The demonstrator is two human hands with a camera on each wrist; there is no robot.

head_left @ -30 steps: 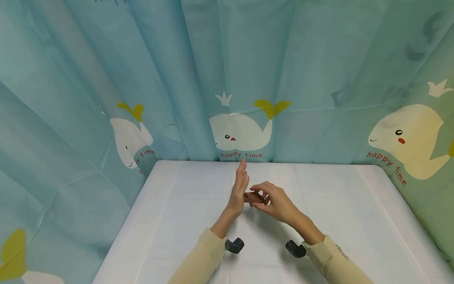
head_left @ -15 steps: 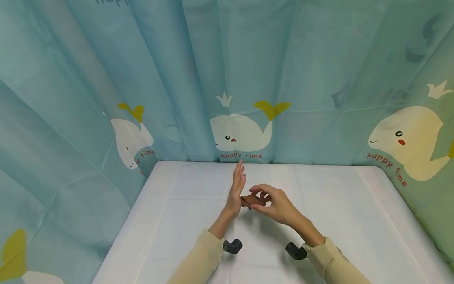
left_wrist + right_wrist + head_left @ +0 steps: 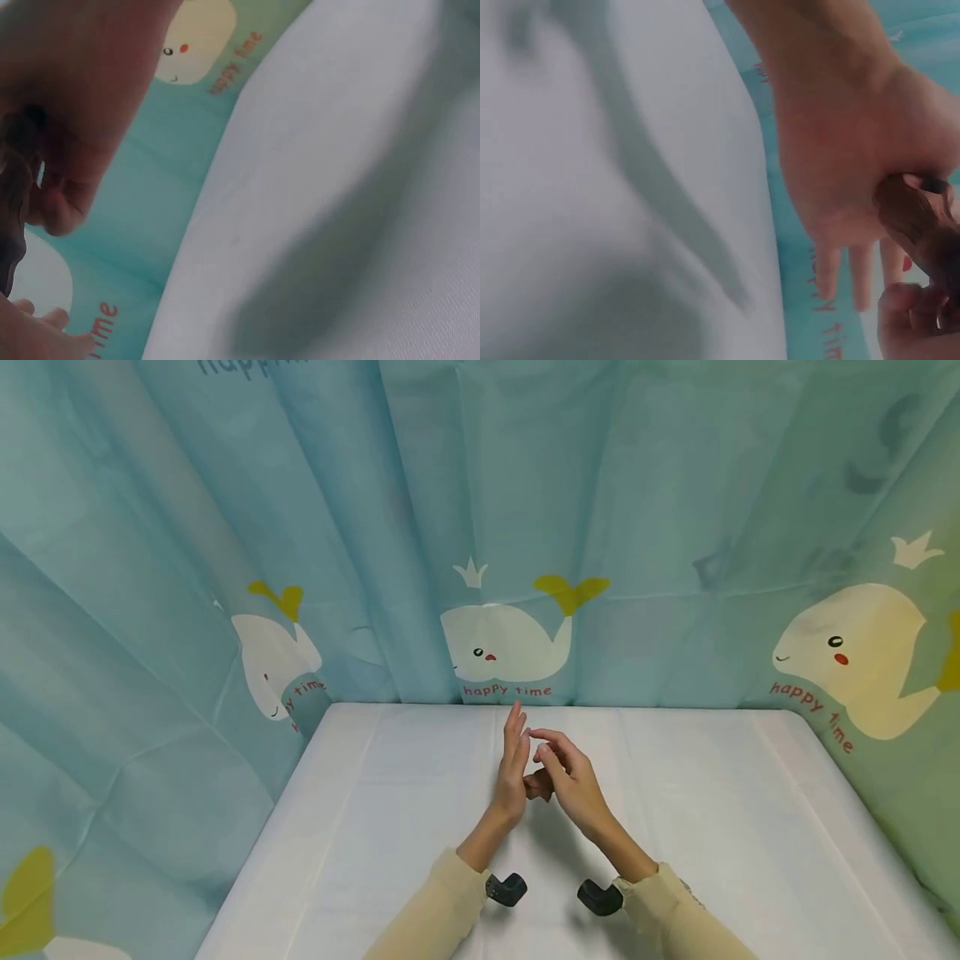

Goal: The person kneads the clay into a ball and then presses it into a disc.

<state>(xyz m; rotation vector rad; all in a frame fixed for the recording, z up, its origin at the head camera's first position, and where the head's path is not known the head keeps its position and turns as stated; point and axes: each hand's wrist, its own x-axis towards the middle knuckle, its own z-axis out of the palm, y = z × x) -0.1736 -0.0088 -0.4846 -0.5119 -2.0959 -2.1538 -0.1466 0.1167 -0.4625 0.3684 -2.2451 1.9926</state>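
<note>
We find a small brown object (image 3: 909,214) raised above the table, set between the two hands, one end against the left palm. The right hand (image 3: 576,783) grips it with curled fingers; we cannot tell every point of contact, as the hand hides part of the hold. The left hand (image 3: 512,778) stands upright, flat, its fingers straight and pointing away from the person. We note cream sleeves (image 3: 435,906) on both forearms and a dark device (image 3: 507,890) at each wrist. Below lies a white table (image 3: 720,810), with shadows on its surface. Beyond its far edge, we record a blue-green curtain (image 3: 315,477) printed with white whales (image 3: 506,643) and red lettering (image 3: 507,691).
</note>
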